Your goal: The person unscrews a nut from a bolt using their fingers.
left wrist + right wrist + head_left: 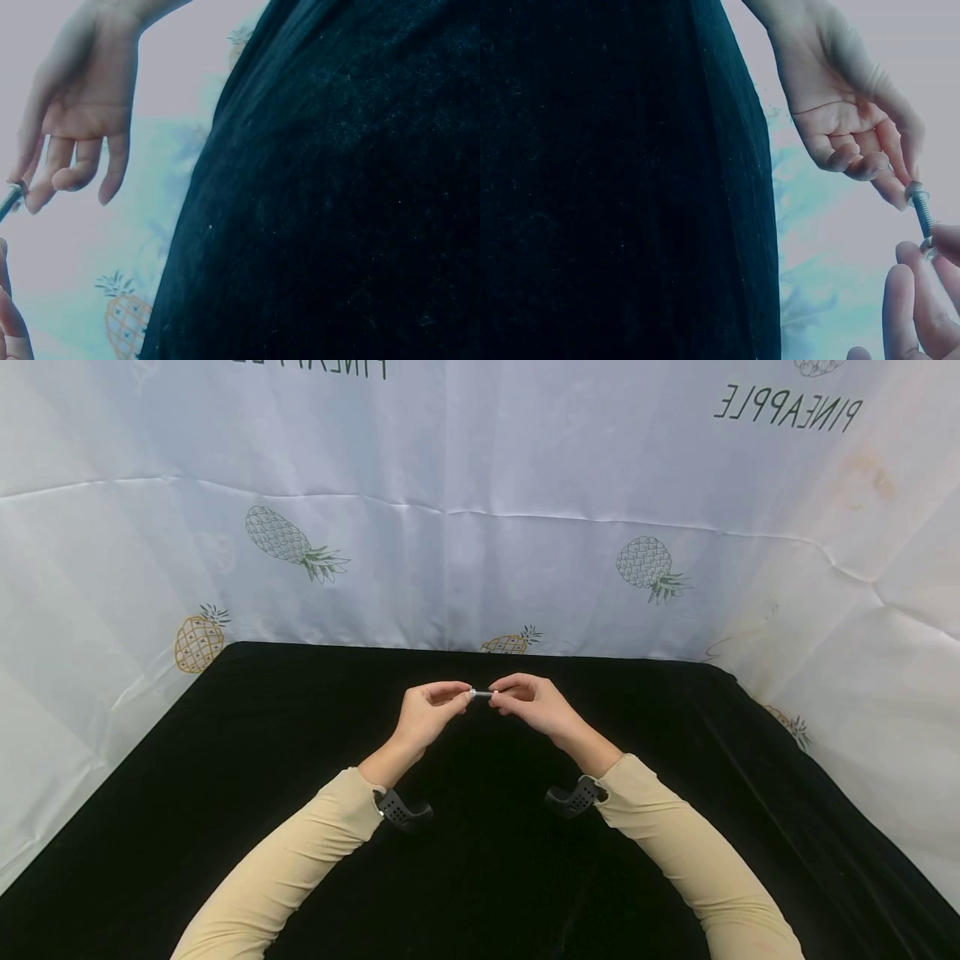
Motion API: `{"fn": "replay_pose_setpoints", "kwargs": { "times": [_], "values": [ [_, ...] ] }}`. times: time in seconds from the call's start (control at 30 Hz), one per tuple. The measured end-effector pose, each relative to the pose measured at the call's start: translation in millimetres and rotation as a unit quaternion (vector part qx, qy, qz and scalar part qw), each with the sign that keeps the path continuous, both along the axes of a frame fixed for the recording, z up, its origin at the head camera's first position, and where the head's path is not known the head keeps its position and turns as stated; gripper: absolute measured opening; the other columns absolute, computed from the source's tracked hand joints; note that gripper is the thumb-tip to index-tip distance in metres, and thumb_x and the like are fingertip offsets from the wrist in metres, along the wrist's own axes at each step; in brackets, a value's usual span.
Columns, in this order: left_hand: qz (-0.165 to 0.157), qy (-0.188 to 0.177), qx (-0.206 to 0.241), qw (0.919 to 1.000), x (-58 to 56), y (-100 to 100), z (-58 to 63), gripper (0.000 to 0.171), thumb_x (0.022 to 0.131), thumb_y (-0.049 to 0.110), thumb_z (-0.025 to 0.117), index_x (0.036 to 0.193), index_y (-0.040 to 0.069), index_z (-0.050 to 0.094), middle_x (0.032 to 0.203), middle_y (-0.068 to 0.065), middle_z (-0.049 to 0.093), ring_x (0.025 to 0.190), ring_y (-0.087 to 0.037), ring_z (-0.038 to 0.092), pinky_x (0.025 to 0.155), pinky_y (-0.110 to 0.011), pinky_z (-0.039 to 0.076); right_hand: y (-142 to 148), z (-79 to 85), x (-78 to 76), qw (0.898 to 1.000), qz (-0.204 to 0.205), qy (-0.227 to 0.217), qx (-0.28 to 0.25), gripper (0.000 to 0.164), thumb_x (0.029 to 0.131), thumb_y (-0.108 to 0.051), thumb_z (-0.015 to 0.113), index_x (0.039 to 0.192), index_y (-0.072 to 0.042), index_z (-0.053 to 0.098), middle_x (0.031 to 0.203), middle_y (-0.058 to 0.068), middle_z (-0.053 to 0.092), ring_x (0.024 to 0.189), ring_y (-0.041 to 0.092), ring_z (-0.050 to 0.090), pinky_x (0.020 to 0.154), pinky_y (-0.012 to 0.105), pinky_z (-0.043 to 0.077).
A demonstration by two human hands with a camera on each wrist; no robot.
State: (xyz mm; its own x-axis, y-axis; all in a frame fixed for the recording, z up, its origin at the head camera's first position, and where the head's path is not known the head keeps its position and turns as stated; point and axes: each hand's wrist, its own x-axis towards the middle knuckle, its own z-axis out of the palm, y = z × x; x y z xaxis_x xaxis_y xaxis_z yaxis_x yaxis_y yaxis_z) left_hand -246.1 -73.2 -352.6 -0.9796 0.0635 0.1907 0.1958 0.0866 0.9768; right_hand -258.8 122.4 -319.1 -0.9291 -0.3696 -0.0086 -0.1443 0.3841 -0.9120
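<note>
A small silver bolt [483, 693] is held level between both hands above the black cloth. My right hand [542, 703] pinches its rounded head [914, 190] between thumb and fingertips. At the other end my left hand [426, 714] pinches a small metal nut [929, 249], which sits at the bolt's tip. The threaded shank [923, 215] shows between the two hands in the right wrist view. In the left wrist view only a short piece of the bolt [9, 201] is visible at the left edge. Fingertips partly hide the nut.
Black cloth [480, 860] covers the table. Behind and beside it hangs a pale curtain [525, 460] with pineapple prints. A dark strap with a camera sits on each wrist, the left strap [405, 812] and the right strap [576, 797], over beige sleeves.
</note>
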Motion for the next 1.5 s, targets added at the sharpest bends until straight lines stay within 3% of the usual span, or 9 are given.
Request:
{"fn": "replay_pose_setpoints", "kwargs": {
  "times": [0.17, 0.4, 0.7, 0.77, 0.97, 1.17, 1.3, 1.4, 1.5],
  "values": [
    [0.000, -0.001, 0.001, 1.0000, 0.5, -0.1, 0.0, 0.026, 0.087, 0.015, 0.065, 0.108, -0.001, 0.067, 0.105, -0.017, 0.069, 0.078, -0.009, 0.066, 0.081, -0.026, 0.055, 1.1, -0.1, 1.3, 1.000, 0.013, 0.015, -0.002, 0.036, 0.089, -0.016, 0.063, 0.121, -0.003, 0.054, 0.116, 0.017, 0.061, 0.109, 0.026, 0.059, 0.098, 0.044, 0.047],
    [0.001, 0.002, 0.000, 1.0000, 1.6, 0.2, -0.2, 0.026, 0.087, 0.016, 0.065, 0.107, 0.000, 0.067, 0.104, -0.016, 0.069, 0.082, -0.020, 0.067, 0.081, -0.029, 0.055, 0.2, -1.4, -0.7, 0.999, -0.003, -0.036, 0.018, 0.041, 0.094, -0.033, 0.055, 0.123, -0.005, 0.056, 0.112, 0.018, 0.066, 0.109, 0.036, 0.059, 0.103, 0.048, 0.041],
    [0.001, -0.004, 0.003, 1.0000, 1.6, 0.1, 0.8, 0.026, 0.087, 0.015, 0.065, 0.107, -0.001, 0.067, 0.105, -0.018, 0.068, 0.073, -0.005, 0.064, 0.081, -0.027, 0.055, 1.7, -2.1, 0.0, 1.000, 0.011, 0.013, 0.000, 0.032, 0.089, -0.019, 0.062, 0.118, -0.005, 0.058, 0.116, 0.019, 0.062, 0.108, 0.030, 0.059, 0.098, 0.047, 0.046],
    [0.001, -0.004, 0.004, 1.0000, 1.4, 0.1, 0.6, 0.025, 0.087, 0.015, 0.065, 0.107, -0.001, 0.067, 0.105, -0.018, 0.068, 0.076, -0.010, 0.066, 0.081, -0.026, 0.055, 2.0, -1.7, 0.5, 1.000, 0.012, 0.011, -0.001, 0.035, 0.088, -0.019, 0.064, 0.120, -0.007, 0.056, 0.118, 0.018, 0.061, 0.111, 0.026, 0.058, 0.098, 0.045, 0.046],
    [0.002, -0.001, 0.005, 1.0000, 1.8, 1.2, 0.1, 0.026, 0.086, 0.015, 0.066, 0.107, -0.001, 0.067, 0.103, -0.016, 0.069, 0.088, -0.031, 0.066, 0.079, -0.025, 0.055, 0.5, -3.3, -2.3, 1.000, -0.003, -0.028, 0.010, 0.038, 0.093, -0.032, 0.055, 0.121, -0.006, 0.057, 0.113, 0.017, 0.066, 0.108, 0.034, 0.060, 0.103, 0.048, 0.042],
    [0.003, -0.003, 0.006, 1.0000, 1.8, 0.6, 0.4, 0.026, 0.087, 0.015, 0.066, 0.107, -0.001, 0.067, 0.104, -0.016, 0.069, 0.077, -0.013, 0.066, 0.081, -0.029, 0.055, 0.4, -3.2, -2.7, 1.000, -0.003, -0.014, -0.002, 0.033, 0.094, -0.025, 0.056, 0.118, -0.003, 0.060, 0.112, 0.019, 0.065, 0.107, 0.038, 0.059, 0.102, 0.050, 0.042],
    [0.002, -0.005, 0.003, 1.0000, 1.9, 0.0, 0.4, 0.026, 0.087, 0.015, 0.065, 0.107, 0.000, 0.067, 0.105, -0.016, 0.068, 0.074, -0.005, 0.064, 0.082, -0.026, 0.055, 1.7, -2.2, -1.7, 1.000, 0.005, 0.006, -0.002, 0.034, 0.090, -0.018, 0.061, 0.120, -0.003, 0.057, 0.118, 0.016, 0.061, 0.110, 0.031, 0.058, 0.100, 0.048, 0.044],
    [0.001, -0.002, 0.001, 1.0000, 1.7, -0.1, 0.1, 0.026, 0.087, 0.015, 0.065, 0.108, -0.001, 0.066, 0.106, -0.017, 0.068, 0.075, -0.004, 0.064, 0.082, -0.025, 0.055, 2.2, -1.4, -1.8, 1.000, 0.006, 0.002, 0.006, 0.039, 0.089, -0.019, 0.064, 0.123, -0.004, 0.054, 0.121, 0.014, 0.058, 0.113, 0.026, 0.056, 0.100, 0.046, 0.044],
    [0.000, 0.002, 0.000, 1.0000, 1.2, 0.3, 0.1, 0.026, 0.087, 0.015, 0.065, 0.108, -0.001, 0.067, 0.106, -0.018, 0.068, 0.076, -0.005, 0.064, 0.082, -0.026, 0.055, 1.7, -1.0, -2.9, 1.000, 0.005, -0.023, 0.009, 0.040, 0.091, -0.025, 0.060, 0.125, -0.005, 0.054, 0.122, 0.015, 0.060, 0.114, 0.030, 0.056, 0.103, 0.046, 0.042]
  ]
}}
